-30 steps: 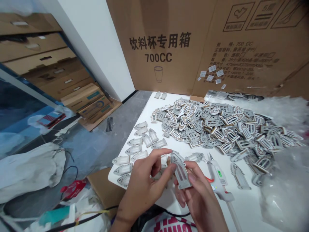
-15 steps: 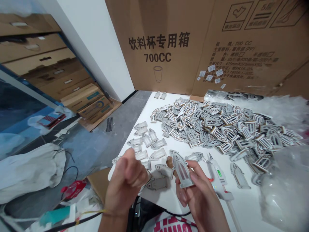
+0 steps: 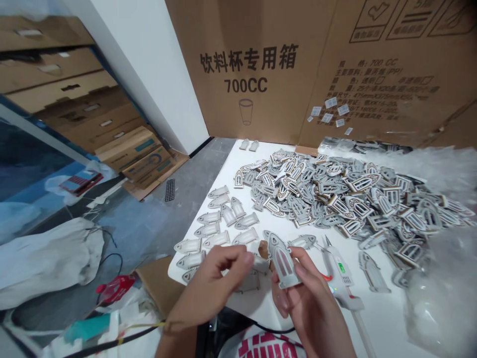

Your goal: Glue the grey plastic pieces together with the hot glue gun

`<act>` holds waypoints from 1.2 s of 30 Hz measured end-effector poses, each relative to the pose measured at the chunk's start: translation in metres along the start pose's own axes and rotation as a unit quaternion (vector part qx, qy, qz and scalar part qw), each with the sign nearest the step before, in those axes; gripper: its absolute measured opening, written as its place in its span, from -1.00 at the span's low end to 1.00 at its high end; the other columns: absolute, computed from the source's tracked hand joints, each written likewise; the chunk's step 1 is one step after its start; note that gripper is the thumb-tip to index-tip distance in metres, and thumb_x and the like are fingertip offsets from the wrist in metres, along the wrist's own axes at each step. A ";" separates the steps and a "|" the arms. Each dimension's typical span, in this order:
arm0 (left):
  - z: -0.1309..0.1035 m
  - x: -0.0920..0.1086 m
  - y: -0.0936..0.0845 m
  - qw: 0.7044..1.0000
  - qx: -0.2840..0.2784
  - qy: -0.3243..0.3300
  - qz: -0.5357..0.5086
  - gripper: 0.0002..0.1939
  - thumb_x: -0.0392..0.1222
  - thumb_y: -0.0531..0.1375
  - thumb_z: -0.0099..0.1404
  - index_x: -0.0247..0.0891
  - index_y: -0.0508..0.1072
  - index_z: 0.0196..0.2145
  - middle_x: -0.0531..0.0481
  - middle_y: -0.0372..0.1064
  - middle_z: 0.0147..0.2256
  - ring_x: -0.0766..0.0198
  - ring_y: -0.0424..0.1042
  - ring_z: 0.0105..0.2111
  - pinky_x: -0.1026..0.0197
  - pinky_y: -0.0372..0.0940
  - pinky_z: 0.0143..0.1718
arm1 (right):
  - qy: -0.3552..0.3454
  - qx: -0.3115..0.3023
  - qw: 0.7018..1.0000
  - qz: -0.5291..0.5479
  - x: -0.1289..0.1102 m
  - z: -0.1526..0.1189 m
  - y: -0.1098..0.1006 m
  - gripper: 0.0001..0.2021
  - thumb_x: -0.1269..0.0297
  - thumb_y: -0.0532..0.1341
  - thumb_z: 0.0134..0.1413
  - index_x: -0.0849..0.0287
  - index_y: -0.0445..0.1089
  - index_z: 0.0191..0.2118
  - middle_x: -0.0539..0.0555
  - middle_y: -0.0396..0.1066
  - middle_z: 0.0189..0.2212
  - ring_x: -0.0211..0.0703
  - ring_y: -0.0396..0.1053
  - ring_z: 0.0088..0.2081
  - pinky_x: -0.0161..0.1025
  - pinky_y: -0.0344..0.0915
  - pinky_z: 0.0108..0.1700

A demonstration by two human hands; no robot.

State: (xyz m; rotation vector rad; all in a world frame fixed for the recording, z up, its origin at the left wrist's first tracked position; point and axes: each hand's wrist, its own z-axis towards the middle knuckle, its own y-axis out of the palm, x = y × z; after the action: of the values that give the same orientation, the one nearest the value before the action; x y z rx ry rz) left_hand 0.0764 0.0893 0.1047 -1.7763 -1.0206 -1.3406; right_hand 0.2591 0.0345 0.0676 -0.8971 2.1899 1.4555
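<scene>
My right hand [image 3: 309, 293] holds a grey arched window-shaped piece [image 3: 283, 263] upright between thumb and fingers, its narrow slots facing me. Just left of it, my left hand [image 3: 219, 273] is closed, thumb and forefinger together; whatever they pinch, if anything, is hidden. Below and behind the left hand lie several pale arched pieces [image 3: 216, 239], partly covered by it. A small brown scrap [image 3: 264, 249] shows beside the held piece. To the right of my right hand is a white hand tool [image 3: 341, 268] with a pointed metal tip and a green display.
A big heap of grey and white arched pieces [image 3: 298, 189] spreads over the white table [image 3: 238, 149]. A large cardboard box [image 3: 261, 114] stands behind it. Clear plastic bags [image 3: 439, 293] lie at the right. Past the table's left edge are cartons [image 3: 145, 164] and a cloth sack [image 3: 52, 263].
My left hand has turned from a fist facing me and moved right, nearer the held piece. My right hand keeps its hold almost unmoved. The view has shifted slightly.
</scene>
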 end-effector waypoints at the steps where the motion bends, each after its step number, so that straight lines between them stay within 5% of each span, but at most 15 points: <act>1: 0.001 0.000 0.001 0.997 -0.030 -0.026 0.060 -0.46 0.10 0.18 0.58 -0.21 0.25 -0.52 0.18 0.05 -0.59 0.36 0.01 -0.55 0.22 -0.11 -0.51 | 0.002 0.001 1.000 0.003 0.001 0.001 0.000 -0.70 -0.07 0.39 0.22 0.06 0.56 -0.15 0.03 0.45 -0.38 -0.27 0.18 -0.50 -0.32 0.19 -0.48; 4: 0.005 0.003 0.007 0.987 -0.064 -0.032 0.145 -0.54 0.08 0.19 0.57 -0.22 0.40 -0.45 0.14 0.23 -0.54 0.34 0.16 -0.49 0.23 0.00 -0.45 | -0.006 0.001 1.000 0.015 0.001 0.002 -0.002 -0.72 -0.07 0.37 0.24 0.04 0.55 -0.16 0.01 0.41 -0.38 -0.25 0.17 -0.49 -0.30 0.21 -0.47; 11: 0.008 0.004 0.020 0.992 0.111 0.006 0.060 -0.70 0.09 0.20 0.58 -0.18 0.47 -0.21 0.12 0.31 -0.40 0.30 0.31 -0.39 0.28 0.18 -0.36 | -0.014 0.008 1.000 -0.016 0.000 0.002 -0.001 -0.71 -0.06 0.35 0.26 0.05 0.55 -0.13 0.03 0.42 -0.36 -0.21 0.16 -0.46 -0.29 0.24 -0.44; 18: 0.005 -0.003 0.028 0.995 0.096 0.014 0.022 -0.74 0.08 0.23 0.57 -0.14 0.48 0.01 0.12 0.44 -0.39 0.26 0.48 -0.35 0.25 0.27 -0.31 | -0.009 -0.009 1.000 -0.022 0.003 0.001 0.003 -0.71 -0.06 0.32 0.29 0.05 0.60 -0.12 0.06 0.44 -0.35 -0.18 0.21 -0.41 -0.30 0.25 -0.44; 25: 0.003 -0.002 0.042 0.996 0.073 0.032 0.040 -0.78 0.02 0.16 0.62 -0.15 0.45 -0.01 0.12 0.42 -0.39 0.29 0.41 -0.39 0.24 0.27 -0.30 | -0.005 0.017 0.999 -0.030 -0.006 -0.003 0.005 -0.69 -0.07 0.42 0.19 0.02 0.59 -0.12 0.06 0.49 -0.25 -0.18 0.25 -0.38 -0.28 0.33 -0.38; 29: -0.002 -0.006 0.052 0.988 0.131 0.053 0.066 -0.78 -0.07 0.29 0.51 -0.14 0.45 0.03 0.17 0.31 -0.43 0.34 0.29 -0.49 0.28 0.23 -0.40 | 0.001 0.043 0.999 -0.019 -0.009 -0.004 0.003 -0.67 -0.05 0.48 0.13 -0.01 0.57 -0.09 0.06 0.54 -0.20 -0.10 0.40 -0.27 -0.26 0.38 -0.28; 34: -0.007 -0.009 0.064 0.973 0.185 0.094 0.097 -0.47 -0.16 0.52 0.22 -0.12 0.44 0.07 0.15 0.45 -0.34 0.40 0.27 -0.56 0.31 0.25 -0.47 | 0.015 0.063 0.998 -0.004 -0.001 -0.005 -0.006 -0.62 -0.05 0.48 0.15 -0.10 0.53 0.02 0.02 0.54 -0.20 -0.07 0.45 -0.21 -0.24 0.40 -0.16; 36: -0.007 -0.009 0.066 0.959 0.223 0.129 0.116 -0.57 -0.18 0.52 0.24 -0.11 0.49 -0.01 0.14 0.47 -0.34 0.42 0.26 -0.58 0.31 0.26 -0.49 | 0.005 0.089 0.996 -0.011 0.004 -0.005 -0.008 -0.58 -0.07 0.49 0.11 -0.11 0.53 0.04 0.00 0.52 -0.20 -0.09 0.42 -0.19 -0.29 0.38 -0.17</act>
State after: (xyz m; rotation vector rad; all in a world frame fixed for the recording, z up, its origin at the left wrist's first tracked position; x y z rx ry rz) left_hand 0.1306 0.0512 0.0934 -1.3004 -0.8566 -1.0594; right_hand 0.2620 0.0260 0.0615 -0.8649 2.2683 1.2248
